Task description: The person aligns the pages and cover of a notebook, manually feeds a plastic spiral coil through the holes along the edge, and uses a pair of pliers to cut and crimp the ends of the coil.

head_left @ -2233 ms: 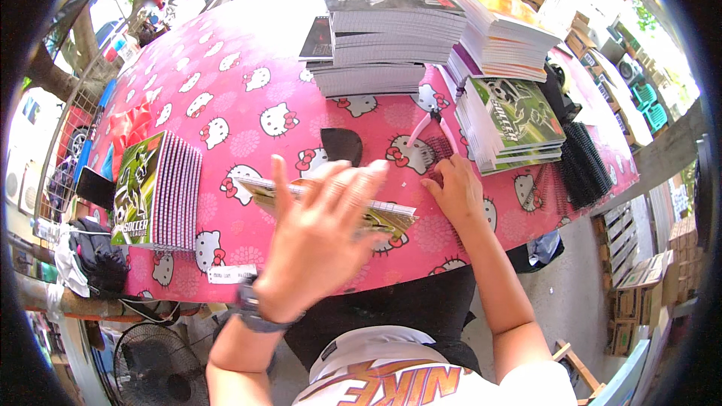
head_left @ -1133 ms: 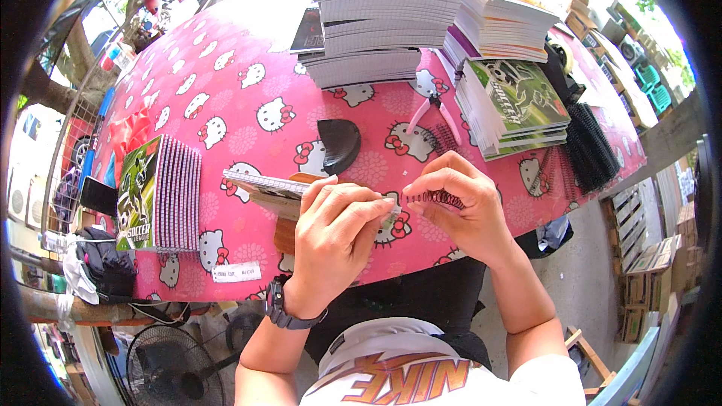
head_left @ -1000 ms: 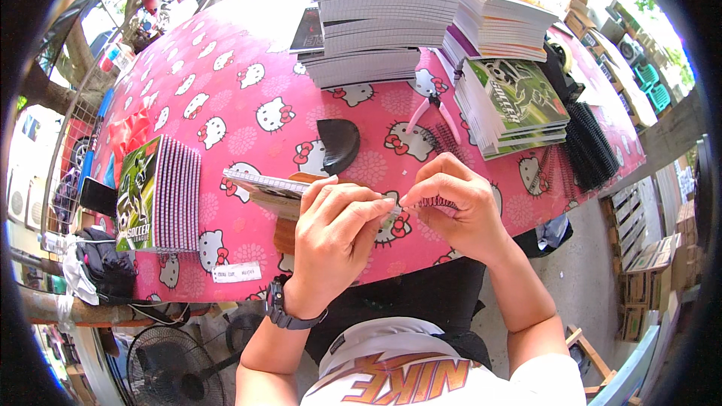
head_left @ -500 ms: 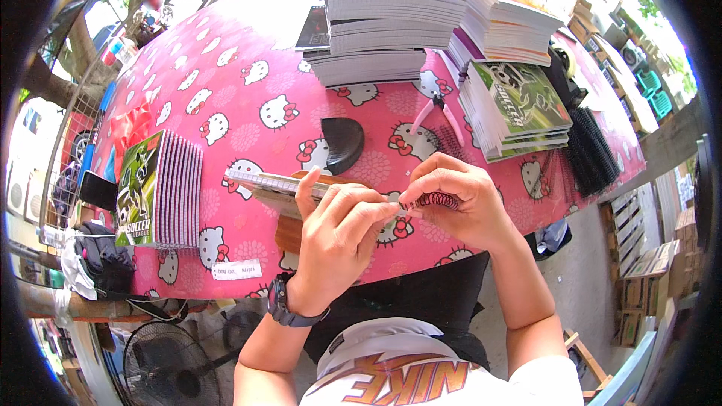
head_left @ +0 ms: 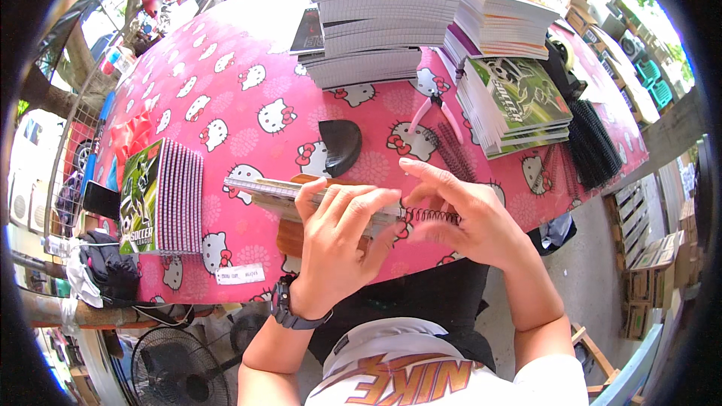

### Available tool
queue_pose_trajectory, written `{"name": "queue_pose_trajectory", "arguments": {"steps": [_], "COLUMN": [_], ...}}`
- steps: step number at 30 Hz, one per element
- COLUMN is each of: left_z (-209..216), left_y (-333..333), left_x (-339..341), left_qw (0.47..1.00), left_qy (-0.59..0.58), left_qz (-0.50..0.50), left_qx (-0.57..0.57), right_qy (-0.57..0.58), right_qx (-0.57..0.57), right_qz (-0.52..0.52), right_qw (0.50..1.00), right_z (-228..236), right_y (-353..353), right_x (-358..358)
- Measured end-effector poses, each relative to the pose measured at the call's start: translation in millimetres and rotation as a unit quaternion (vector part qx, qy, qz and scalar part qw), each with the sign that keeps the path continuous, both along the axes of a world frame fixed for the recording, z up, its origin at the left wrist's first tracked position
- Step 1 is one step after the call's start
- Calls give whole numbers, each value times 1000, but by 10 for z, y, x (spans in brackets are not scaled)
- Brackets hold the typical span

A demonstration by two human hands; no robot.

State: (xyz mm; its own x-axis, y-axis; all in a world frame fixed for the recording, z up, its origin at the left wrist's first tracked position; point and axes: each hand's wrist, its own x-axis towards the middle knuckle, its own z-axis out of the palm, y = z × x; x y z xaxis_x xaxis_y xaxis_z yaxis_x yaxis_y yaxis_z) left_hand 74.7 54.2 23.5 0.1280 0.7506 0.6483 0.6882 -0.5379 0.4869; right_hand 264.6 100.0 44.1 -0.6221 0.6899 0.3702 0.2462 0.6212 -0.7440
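Note:
My left hand (head_left: 338, 237) grips an unbound notebook (head_left: 274, 190) edge-on, fingers over its far side and thumb near. At the notebook's right end a dark spiral binding coil (head_left: 435, 216) sticks out toward my right hand (head_left: 485, 222). That hand is loosely spread around the coil, index finger stretched out above it; I see no firm pinch. Under the notebook lies a brown wooden block (head_left: 289, 239), partly hidden. Beyond it sits a black rounded piece (head_left: 342, 146). Pliers with pink handles (head_left: 430, 109) and loose dark coils (head_left: 453, 152) lie farther right.
Bound notebooks (head_left: 162, 199) stand stacked at the left beside a phone (head_left: 101, 198). Tall stacks of booklets (head_left: 383, 26) rise at the back, with green-covered booklets (head_left: 519, 98) and a bunch of black coils (head_left: 594, 146) at the right. A paper slip (head_left: 241, 274) lies near the front edge.
My right hand's fingers have opened from a pinch on the coil and spread apart. My left fingers and thumb have shifted on the notebook. The view has moved slightly.

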Motion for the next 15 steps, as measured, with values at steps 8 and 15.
{"name": "queue_pose_trajectory", "arguments": {"steps": [8,15], "left_z": [-44,-71], "left_y": [7,57], "left_x": [-45,1], "left_qw": [995,999], "left_qy": [102,46], "left_qz": [12,3], "left_qx": [-19,15], "right_qy": [-93,-178], "right_qx": [-227,129], "right_qz": [105,170], "right_qw": [964,960], "right_z": [-92,-1080], "right_y": [675,1629], "right_x": [-61,-962]}}
